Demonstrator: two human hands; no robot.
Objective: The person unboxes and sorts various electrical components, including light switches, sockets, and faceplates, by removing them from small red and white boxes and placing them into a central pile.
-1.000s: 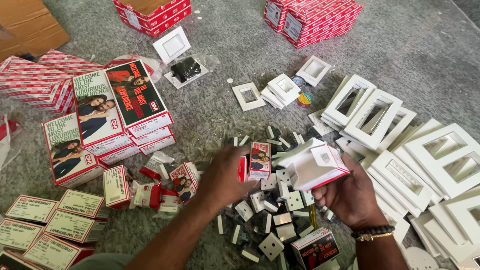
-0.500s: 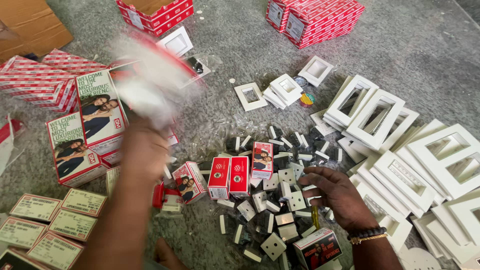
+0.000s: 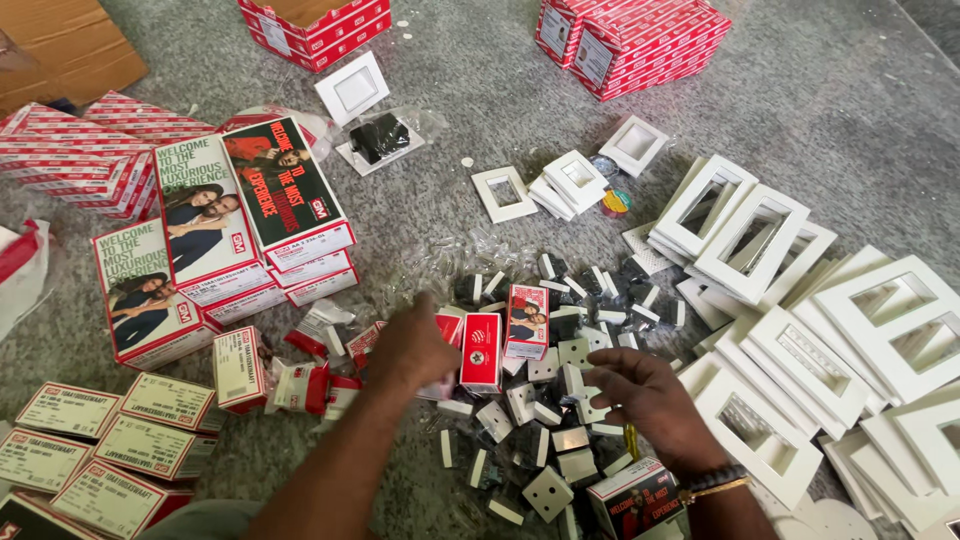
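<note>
Grey floor, sorting lot

I log left hand [image 3: 415,345] at lower centre, fingers closed on a small red box [image 3: 447,330]; right hand [image 3: 645,395] spread open over loose switch modules [image 3: 560,400]. Step judged: boxing modules. Next needs one module picked up.

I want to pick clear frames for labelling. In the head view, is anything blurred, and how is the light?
Head view: sharp almost everywhere; the left hand is slightly softened at its edges, the right hand is crisp. Light is soft and even, with faint shadows under the white frames; mild shine on the clear plastic bag, no harsh glare.
</note>
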